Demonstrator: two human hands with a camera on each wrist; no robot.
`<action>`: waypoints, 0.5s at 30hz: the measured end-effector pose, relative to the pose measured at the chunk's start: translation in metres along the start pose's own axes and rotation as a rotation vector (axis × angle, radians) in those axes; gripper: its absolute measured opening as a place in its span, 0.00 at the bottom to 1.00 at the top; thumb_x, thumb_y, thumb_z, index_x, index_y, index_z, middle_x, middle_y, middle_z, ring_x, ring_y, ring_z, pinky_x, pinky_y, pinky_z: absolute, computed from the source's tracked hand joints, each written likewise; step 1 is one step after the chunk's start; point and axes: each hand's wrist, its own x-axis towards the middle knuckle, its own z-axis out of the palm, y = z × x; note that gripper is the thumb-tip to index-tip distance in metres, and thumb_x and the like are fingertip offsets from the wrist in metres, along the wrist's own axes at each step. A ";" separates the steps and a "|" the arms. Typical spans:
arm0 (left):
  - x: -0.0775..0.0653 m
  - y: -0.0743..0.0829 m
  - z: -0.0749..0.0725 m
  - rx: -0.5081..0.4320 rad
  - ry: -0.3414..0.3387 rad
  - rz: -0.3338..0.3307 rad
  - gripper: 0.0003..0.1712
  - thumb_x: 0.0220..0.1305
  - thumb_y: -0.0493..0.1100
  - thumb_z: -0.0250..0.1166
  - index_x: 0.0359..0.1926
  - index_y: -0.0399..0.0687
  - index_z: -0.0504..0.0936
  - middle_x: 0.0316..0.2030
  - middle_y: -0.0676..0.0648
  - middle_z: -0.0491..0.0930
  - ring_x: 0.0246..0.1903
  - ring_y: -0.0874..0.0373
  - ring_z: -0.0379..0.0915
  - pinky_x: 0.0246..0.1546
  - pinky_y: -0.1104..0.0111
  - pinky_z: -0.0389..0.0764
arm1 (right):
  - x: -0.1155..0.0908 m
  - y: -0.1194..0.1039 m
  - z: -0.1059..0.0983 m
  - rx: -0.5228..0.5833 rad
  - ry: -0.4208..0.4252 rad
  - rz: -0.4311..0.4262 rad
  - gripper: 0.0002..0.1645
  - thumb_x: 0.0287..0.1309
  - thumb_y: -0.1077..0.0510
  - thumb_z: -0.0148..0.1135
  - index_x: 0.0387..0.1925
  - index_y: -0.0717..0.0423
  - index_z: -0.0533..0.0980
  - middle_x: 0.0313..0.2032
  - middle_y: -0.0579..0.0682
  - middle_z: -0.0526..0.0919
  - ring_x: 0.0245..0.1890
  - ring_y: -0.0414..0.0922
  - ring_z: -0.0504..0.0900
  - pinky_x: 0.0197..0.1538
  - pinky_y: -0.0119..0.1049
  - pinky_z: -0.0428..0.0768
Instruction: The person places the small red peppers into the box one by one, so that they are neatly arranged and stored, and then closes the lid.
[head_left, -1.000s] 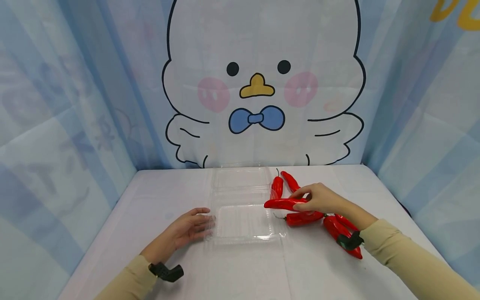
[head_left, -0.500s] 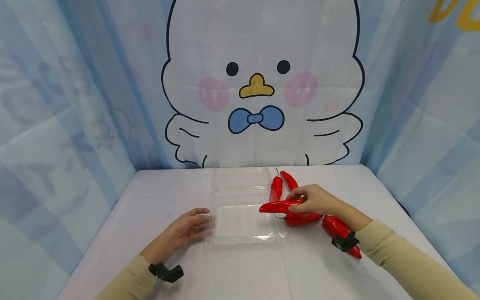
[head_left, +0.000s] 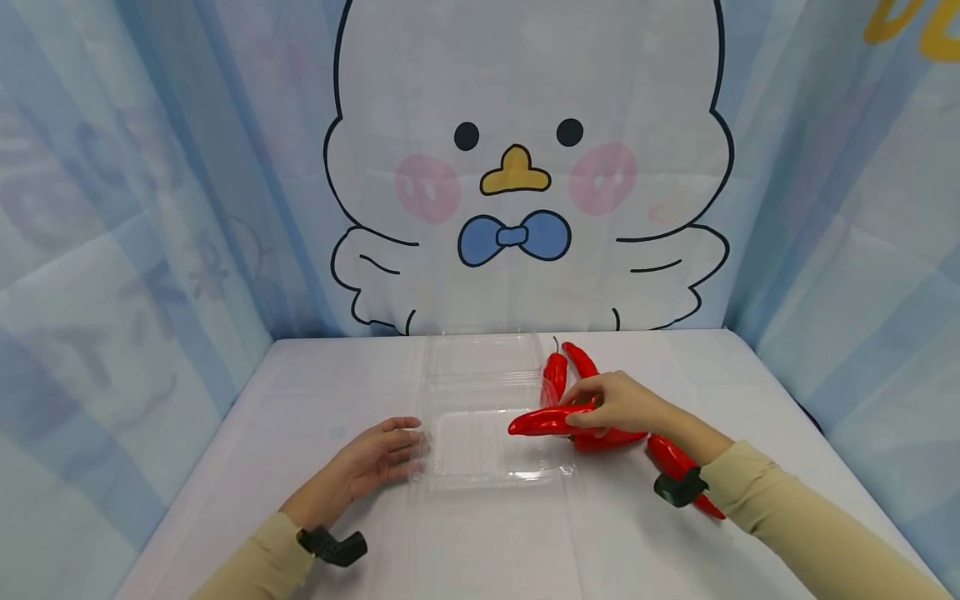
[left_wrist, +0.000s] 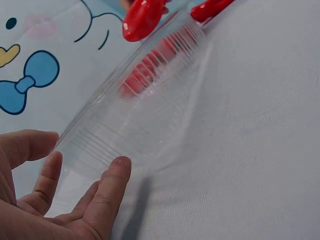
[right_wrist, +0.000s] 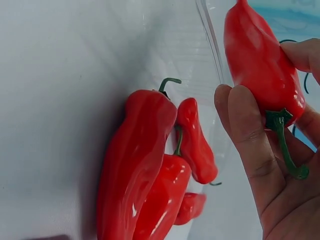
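Observation:
My right hand [head_left: 626,406] grips a red chili pepper [head_left: 538,422] near its stem end, thumb on one side and fingers on the other. In the right wrist view this pepper's green stem [right_wrist: 287,150] hangs by the palm. Its pointed tip reaches over the right side of a clear plastic clamshell box [head_left: 468,446], which lies with its lid [head_left: 480,357] folded back. My left hand [head_left: 381,457] is at the box's left side, fingers loosely extended and fingertips against the clear wall in the left wrist view.
Several more red peppers lie right of the box: an upright-pointing one [head_left: 555,373], another behind it [head_left: 580,358], one under my right hand [head_left: 611,440] and one near my right wrist [head_left: 670,454]. White cloth [head_left: 315,392] covers the table; a printed curtain [head_left: 525,283] stands behind.
My right hand has carried the pepper left and slightly toward me, so its tip has come farther over the box. My left hand and the box have stayed put.

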 end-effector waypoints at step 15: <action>0.000 0.001 0.001 -0.019 0.022 -0.019 0.21 0.74 0.38 0.61 0.64 0.39 0.70 0.54 0.42 0.81 0.53 0.51 0.81 0.52 0.57 0.87 | 0.001 -0.006 0.011 0.040 0.000 -0.004 0.24 0.55 0.51 0.77 0.53 0.52 0.84 0.44 0.53 0.85 0.31 0.43 0.85 0.38 0.38 0.89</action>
